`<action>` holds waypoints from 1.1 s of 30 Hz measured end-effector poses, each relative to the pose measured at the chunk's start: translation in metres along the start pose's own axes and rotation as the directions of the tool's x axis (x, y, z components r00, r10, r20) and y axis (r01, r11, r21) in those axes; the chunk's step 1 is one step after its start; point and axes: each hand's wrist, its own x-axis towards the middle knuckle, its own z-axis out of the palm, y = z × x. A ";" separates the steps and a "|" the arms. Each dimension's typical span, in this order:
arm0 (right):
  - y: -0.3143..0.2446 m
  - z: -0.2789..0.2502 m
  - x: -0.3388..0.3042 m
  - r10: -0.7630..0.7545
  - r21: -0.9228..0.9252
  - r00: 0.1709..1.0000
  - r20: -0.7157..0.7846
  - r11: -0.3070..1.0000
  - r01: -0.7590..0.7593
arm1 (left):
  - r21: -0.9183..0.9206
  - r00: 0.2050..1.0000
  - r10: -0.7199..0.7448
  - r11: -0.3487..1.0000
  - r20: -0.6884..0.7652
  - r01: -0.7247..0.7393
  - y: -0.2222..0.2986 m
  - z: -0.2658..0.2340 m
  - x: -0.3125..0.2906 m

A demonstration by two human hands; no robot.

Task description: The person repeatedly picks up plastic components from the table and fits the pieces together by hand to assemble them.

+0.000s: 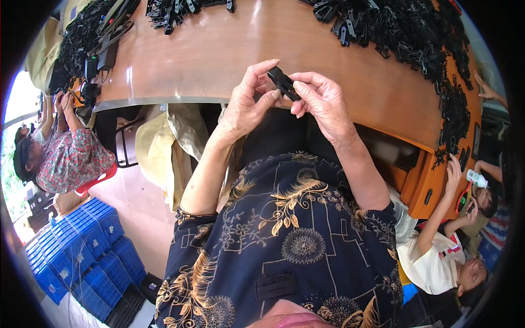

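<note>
A small, elongated black plastic part (283,83) is held up between my hands, just over the table's near edge and tilted down to the right. My left hand (247,106) has its thumb and forefinger closed about the upper left end. On the other side my right hand (326,104) pinches the lower right end between thumb and fingers. The part looks like a clip or small housing, but its exact kind is too small to tell. Some of its underside is hidden by my fingers.
Heaps of similar black parts (404,41) cover the far and right table (208,54); another pile (82,49) lies far left. One person (76,158) works at the left, others (437,257) at the right. Blue crates (82,246) and a pale sack (158,147) stand on the left floor.
</note>
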 end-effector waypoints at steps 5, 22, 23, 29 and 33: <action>0.006 -0.007 -0.005 -0.058 -0.407 0.998 0.031 0.911 0.065 | 0.409 0.999 -0.024 0.912 0.027 0.011 0.014 -0.003 -0.014; 0.063 0.051 0.000 0.130 -0.352 0.980 0.150 0.933 -0.070 | -0.218 0.884 -0.381 0.919 -0.272 0.330 -0.008 -0.035 -0.094; 0.062 0.057 0.000 0.147 -0.311 0.978 0.146 0.946 -0.095 | -0.236 0.881 -0.371 0.921 -0.294 0.309 -0.006 -0.037 -0.095; 0.070 0.077 0.016 -0.033 -0.311 0.986 0.165 0.947 0.084 | -0.303 0.887 -0.315 0.929 -0.337 0.214 -0.009 -0.051 -0.094; 0.073 0.065 0.023 -0.177 -0.436 0.967 0.183 0.867 0.241 | -0.151 0.882 -0.371 0.928 -0.290 0.341 -0.003 -0.052 -0.089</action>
